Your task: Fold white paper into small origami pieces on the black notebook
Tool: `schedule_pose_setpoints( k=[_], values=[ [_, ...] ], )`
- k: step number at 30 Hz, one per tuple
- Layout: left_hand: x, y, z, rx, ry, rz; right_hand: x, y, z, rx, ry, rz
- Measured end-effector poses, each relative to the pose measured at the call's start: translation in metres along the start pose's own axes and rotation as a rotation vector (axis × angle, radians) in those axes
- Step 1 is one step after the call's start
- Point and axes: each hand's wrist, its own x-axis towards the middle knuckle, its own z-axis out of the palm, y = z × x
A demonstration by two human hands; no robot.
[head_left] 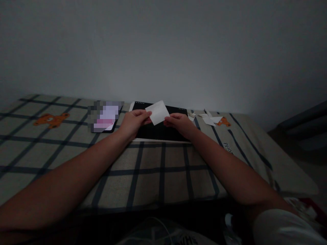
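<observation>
A small white square of paper [157,112] is stretched between my two hands, turned so that one corner points up. My left hand [136,120] pinches its left corner between thumb and fingers. On the opposite side, my right hand [180,123] pinches the right corner the same way. Below the paper lies a flat black sheet or pad [160,132] with small holes along its far edge and white showing at its borders. The paper appears held just above it.
A tablet or phone [106,119] with a lit, blurred screen lies left of the black pad. White paper scraps [211,119] lie to its right. A checked cloth with bear prints [153,177] covers the table, which meets a plain wall [163,51].
</observation>
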Motion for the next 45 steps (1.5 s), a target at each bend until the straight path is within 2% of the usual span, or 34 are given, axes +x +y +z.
schedule_pose_setpoints(
  k=[8,14,18,30,34,40,45],
  values=[
    [-0.002,-0.001,0.002,0.063,-0.036,-0.059,0.002,0.0,-0.003,-0.046,0.079,-0.016],
    [0.001,0.006,0.001,-0.071,-0.009,-0.176,0.003,0.002,-0.004,0.045,0.028,-0.125],
    [0.0,0.009,0.002,-0.089,0.002,-0.224,0.003,0.0,-0.004,0.026,0.064,-0.159],
    [0.0,-0.001,0.005,-0.026,0.008,-0.097,0.002,-0.002,0.002,-0.078,0.199,-0.208],
    [0.003,-0.004,0.003,-0.01,0.006,-0.058,0.002,-0.002,0.004,0.036,0.173,-0.143],
    [0.005,-0.003,0.0,-0.005,0.012,-0.023,0.0,-0.008,0.005,0.224,0.029,-0.045],
    [-0.001,0.001,0.005,0.024,0.034,-0.025,0.0,-0.007,0.004,0.158,0.094,-0.025]
  ],
)
